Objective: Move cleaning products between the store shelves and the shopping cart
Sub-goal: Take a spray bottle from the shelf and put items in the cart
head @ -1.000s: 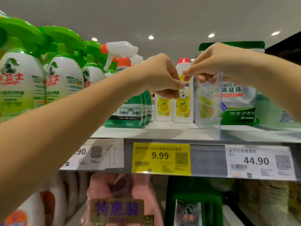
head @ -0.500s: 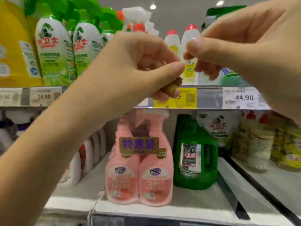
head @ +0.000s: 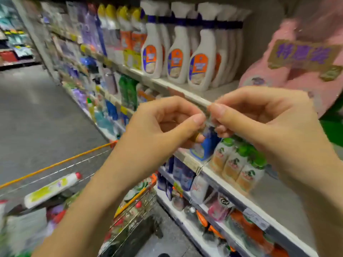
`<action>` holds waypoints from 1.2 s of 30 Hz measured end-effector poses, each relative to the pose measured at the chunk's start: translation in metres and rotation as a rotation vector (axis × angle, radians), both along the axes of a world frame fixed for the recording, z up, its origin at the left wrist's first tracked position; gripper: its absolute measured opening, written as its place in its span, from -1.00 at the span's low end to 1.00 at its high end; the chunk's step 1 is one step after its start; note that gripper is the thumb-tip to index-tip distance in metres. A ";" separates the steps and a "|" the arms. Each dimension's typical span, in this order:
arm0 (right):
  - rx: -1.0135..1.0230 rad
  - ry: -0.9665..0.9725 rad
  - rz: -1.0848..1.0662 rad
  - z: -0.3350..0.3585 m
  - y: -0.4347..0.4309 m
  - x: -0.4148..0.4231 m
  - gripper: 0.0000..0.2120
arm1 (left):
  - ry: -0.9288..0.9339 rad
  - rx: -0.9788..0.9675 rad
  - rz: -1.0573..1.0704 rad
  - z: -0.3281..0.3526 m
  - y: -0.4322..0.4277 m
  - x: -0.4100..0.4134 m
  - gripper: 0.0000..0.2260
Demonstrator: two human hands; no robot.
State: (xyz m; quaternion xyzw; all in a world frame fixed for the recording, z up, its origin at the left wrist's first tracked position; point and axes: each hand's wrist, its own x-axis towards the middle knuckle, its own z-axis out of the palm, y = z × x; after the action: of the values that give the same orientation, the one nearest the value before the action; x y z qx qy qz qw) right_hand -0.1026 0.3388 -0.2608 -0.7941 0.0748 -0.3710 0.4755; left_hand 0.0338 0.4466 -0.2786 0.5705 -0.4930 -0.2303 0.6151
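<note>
Since half a second ago the view has swung down and left: the pink twin-pack (head: 304, 71), then low between the hands, now sits up and right of the right hand, and the shopping cart (head: 130, 206) has come into sight below the left wrist. Both hands stay raised with fingertips almost meeting.

Far left of the fingers, aisle floor (head: 37, 112). Below the left forearm, the cart's orange-rimmed wire basket carries a white bottle with a red cap (head: 52, 190) lying on its side on top of blurred goods.

Left hand (head: 163, 127): fingers narrow, thumb pressed to forefinger; whether they pinch something small I cannot tell.

Above the fingers, white trigger-spray bottles (head: 178, 52) stand in a row on a shelf (head: 187, 91).

Right hand (head: 263, 119): fingers narrow, thumb tip just beside the left thumb tip. Contents unclear.

Below the right hand, green-capped bottles (head: 235, 164) stand on a lower shelf.
</note>
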 end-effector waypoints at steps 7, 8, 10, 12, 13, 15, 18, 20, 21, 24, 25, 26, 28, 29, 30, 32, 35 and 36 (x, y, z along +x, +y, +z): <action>0.199 0.107 0.305 -0.072 0.072 0.086 -0.97 | 0.171 0.097 0.379 -0.059 0.109 0.034 -0.94; 0.236 0.125 0.354 -0.081 0.085 0.101 -0.97 | 0.194 0.105 0.438 -0.066 0.125 0.041 -0.96; 0.289 0.176 0.444 -0.099 0.115 0.131 -0.97 | 0.251 0.111 0.542 -0.085 0.155 0.056 -0.98; 0.324 0.234 0.504 -0.118 0.143 0.160 -0.97 | 0.316 0.112 0.639 -0.104 0.186 0.072 -0.98; 0.335 0.263 0.524 -0.127 0.157 0.175 -0.96 | 0.346 0.115 0.682 -0.115 0.200 0.080 -0.97; 0.345 0.310 0.563 -0.147 0.185 0.203 -0.95 | 0.407 0.125 0.751 -0.134 0.230 0.098 -0.95; 0.389 0.376 0.607 -0.176 0.226 0.244 -0.94 | 0.450 0.166 0.833 -0.164 0.272 0.128 -0.96; 0.406 0.426 0.620 -0.197 0.252 0.268 -0.95 | 0.460 0.223 0.890 -0.183 0.297 0.146 -0.96; 0.431 0.454 0.618 -0.207 0.264 0.279 -0.96 | 0.450 0.255 0.913 -0.193 0.309 0.155 -0.96; 0.479 0.542 0.635 -0.239 0.297 0.302 -0.94 | 0.482 0.325 0.992 -0.228 0.340 0.179 -0.93; 0.495 0.576 0.646 -0.249 0.307 0.307 -0.96 | 0.500 0.350 1.037 -0.242 0.350 0.185 -0.93; 0.517 0.613 0.650 -0.259 0.315 0.312 -0.95 | 0.512 0.373 1.087 -0.254 0.359 0.190 -0.93; 0.527 0.695 0.659 -0.277 0.330 0.319 -0.91 | 0.558 0.415 1.172 -0.279 0.375 0.196 -0.93; 0.513 0.735 0.670 -0.287 0.336 0.321 -0.90 | 0.593 0.433 1.207 -0.290 0.382 0.197 -0.91; 0.496 0.774 0.685 -0.296 0.342 0.324 -0.91 | 0.626 0.442 1.238 -0.299 0.388 0.198 -0.89; 0.466 0.845 0.714 -0.314 0.353 0.330 -0.93 | 0.643 0.471 1.305 -0.315 0.397 0.200 -0.85; 0.450 0.953 0.752 -0.344 0.367 0.339 -0.90 | 0.570 0.650 1.397 -0.338 0.405 0.201 -0.73; 0.435 0.992 0.770 -0.355 0.372 0.343 -0.88 | 0.526 0.734 1.430 -0.344 0.406 0.200 -0.69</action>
State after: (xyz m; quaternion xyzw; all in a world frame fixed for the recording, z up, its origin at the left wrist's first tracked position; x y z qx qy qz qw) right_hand 0.2402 0.7110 -0.6161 -0.7268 0.0689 0.2586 0.6326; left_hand 0.2339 0.8524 -0.6229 0.8365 0.2522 -0.0564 0.4832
